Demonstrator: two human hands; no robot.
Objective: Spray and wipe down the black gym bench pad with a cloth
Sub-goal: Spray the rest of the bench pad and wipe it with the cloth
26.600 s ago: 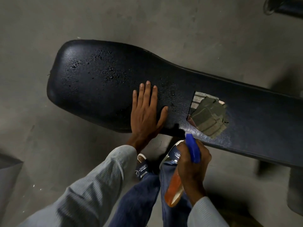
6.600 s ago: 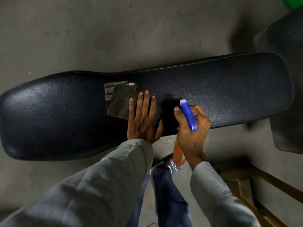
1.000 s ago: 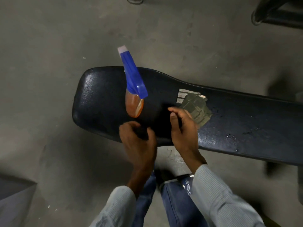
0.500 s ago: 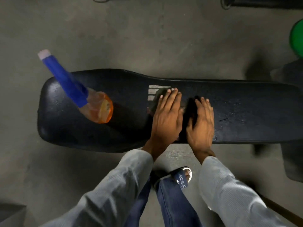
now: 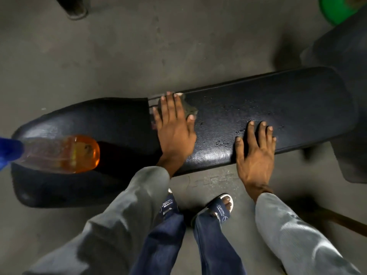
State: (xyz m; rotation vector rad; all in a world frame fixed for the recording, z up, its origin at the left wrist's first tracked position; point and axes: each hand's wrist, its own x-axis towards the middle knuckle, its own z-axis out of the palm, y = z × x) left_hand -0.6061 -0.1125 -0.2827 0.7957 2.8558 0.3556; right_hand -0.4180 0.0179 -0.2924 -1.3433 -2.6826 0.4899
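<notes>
The black bench pad (image 5: 288,108) runs from lower left to upper right over a concrete floor. Wet droplets (image 5: 224,143) speckle its middle and right part. A spray bottle (image 5: 65,153) with orange liquid and a blue head stands on the pad's wide left end, untouched. My left hand (image 5: 174,132) lies flat, fingers apart, on a grey-green cloth-like patch (image 5: 190,110) at the pad's far edge. My right hand (image 5: 256,153) presses flat on the wet pad to the right, fingers spread. I cannot tell whether anything lies under it.
Another dark padded part (image 5: 347,56) rises at the right end of the bench. A green object (image 5: 337,8) sits at the top right. A dark equipment foot (image 5: 75,8) is at the top left, a wooden bar (image 5: 337,221) at lower right. My sandalled feet (image 5: 220,205) stand close below the pad.
My right hand has slid to the right along the pad, away from my left hand. My left hand stays on the grey patch. The bottle stays standing on the left end.
</notes>
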